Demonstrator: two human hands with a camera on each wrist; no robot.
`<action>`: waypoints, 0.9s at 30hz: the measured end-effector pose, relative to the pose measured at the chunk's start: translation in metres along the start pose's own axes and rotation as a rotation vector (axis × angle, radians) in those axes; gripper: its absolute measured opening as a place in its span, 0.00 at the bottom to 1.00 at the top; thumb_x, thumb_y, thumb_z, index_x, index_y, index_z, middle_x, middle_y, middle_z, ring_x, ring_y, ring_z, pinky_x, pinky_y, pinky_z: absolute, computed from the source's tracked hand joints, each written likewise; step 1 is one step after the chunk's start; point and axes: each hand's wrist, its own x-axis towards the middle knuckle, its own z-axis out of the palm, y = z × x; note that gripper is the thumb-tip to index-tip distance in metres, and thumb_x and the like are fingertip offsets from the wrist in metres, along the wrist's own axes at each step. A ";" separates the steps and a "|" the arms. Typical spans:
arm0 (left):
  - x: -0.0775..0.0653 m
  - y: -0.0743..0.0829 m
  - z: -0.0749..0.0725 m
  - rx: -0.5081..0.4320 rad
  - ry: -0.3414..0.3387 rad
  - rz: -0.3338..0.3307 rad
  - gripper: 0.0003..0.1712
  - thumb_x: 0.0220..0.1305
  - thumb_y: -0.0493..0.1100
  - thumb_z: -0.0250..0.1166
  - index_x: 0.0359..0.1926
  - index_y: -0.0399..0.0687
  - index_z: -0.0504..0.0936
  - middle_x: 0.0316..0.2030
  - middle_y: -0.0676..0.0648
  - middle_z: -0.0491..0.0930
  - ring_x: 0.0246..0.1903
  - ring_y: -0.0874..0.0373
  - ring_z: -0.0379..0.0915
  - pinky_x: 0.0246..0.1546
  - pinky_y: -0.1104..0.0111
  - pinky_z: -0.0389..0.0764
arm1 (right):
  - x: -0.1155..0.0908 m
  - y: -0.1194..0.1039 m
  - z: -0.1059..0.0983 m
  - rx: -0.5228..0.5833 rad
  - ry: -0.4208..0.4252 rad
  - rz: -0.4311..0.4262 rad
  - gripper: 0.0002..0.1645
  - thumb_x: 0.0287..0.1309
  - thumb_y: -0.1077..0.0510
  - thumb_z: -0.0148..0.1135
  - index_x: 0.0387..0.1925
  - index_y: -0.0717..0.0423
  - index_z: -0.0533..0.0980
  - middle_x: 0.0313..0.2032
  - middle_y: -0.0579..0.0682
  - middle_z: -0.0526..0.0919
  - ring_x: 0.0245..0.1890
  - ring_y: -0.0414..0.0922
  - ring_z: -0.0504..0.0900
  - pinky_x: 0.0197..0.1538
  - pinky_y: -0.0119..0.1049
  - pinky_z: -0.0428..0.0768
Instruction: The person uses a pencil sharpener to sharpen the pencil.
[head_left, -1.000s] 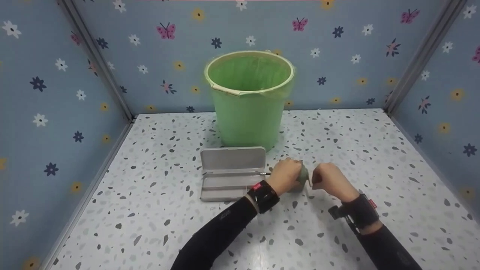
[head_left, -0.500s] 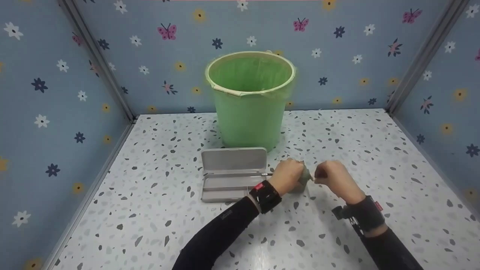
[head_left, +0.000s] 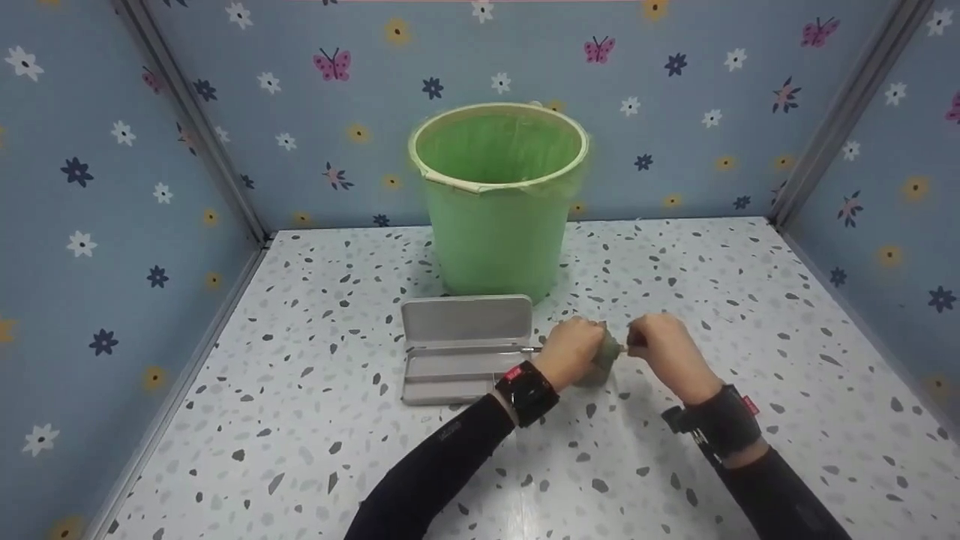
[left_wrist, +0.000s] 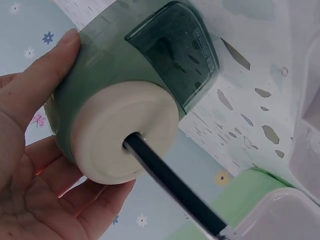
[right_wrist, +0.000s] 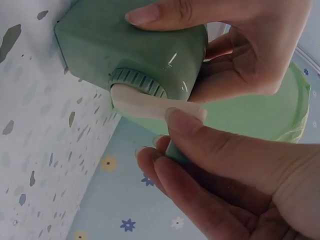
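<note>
A green crank pencil sharpener (head_left: 609,351) lies on its side, its cream round front (left_wrist: 107,135) turned to the left. My left hand (head_left: 572,349) grips its body, thumb on one side and fingers on the other. A dark pencil (left_wrist: 175,185) sticks out of the hole in that front. At the opposite end, my right hand (head_left: 666,352) pinches the cream crank arm (right_wrist: 147,104) by its outer end, where a small green knob (right_wrist: 176,154) partly shows between thumb and fingers. The see-through shavings drawer (left_wrist: 182,55) sits in the body.
An open grey pencil case (head_left: 466,319) lies just left of the left hand, close to the pencil's free end. Behind it stands a green bin (head_left: 499,240) with a clear liner. Flowered panels (head_left: 300,112) enclose the back and both sides.
My right hand has circled slightly with the crank, which pointed down toward me one second ago and has since swung round. My left hand holds the sharpener in place.
</note>
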 end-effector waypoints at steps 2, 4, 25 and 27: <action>-0.001 0.000 0.000 0.002 0.005 0.000 0.03 0.56 0.42 0.72 0.33 0.54 0.87 0.34 0.54 0.87 0.35 0.58 0.82 0.38 0.71 0.81 | 0.004 0.001 0.002 -0.020 0.017 0.007 0.07 0.44 0.73 0.70 0.21 0.62 0.79 0.21 0.54 0.82 0.24 0.50 0.78 0.34 0.48 0.77; -0.001 0.001 0.000 0.009 0.005 0.003 0.09 0.52 0.39 0.73 0.36 0.54 0.87 0.34 0.54 0.87 0.35 0.58 0.82 0.39 0.71 0.81 | 0.010 0.003 0.006 -0.045 0.038 0.009 0.07 0.44 0.73 0.69 0.21 0.63 0.78 0.21 0.55 0.82 0.24 0.52 0.79 0.33 0.50 0.77; -0.005 0.000 -0.001 -0.014 -0.021 -0.080 0.23 0.45 0.46 0.79 0.43 0.48 0.83 0.38 0.50 0.87 0.38 0.56 0.82 0.42 0.68 0.82 | 0.042 0.047 0.042 0.117 -0.206 0.066 0.09 0.39 0.78 0.65 0.18 0.64 0.81 0.17 0.51 0.79 0.18 0.41 0.69 0.24 0.32 0.70; -0.006 0.000 -0.001 -0.002 -0.026 -0.082 0.23 0.46 0.47 0.79 0.44 0.48 0.83 0.38 0.50 0.87 0.38 0.55 0.83 0.42 0.68 0.82 | 0.037 0.048 0.044 0.126 -0.260 0.064 0.09 0.36 0.79 0.64 0.19 0.64 0.82 0.16 0.49 0.78 0.18 0.40 0.68 0.23 0.31 0.68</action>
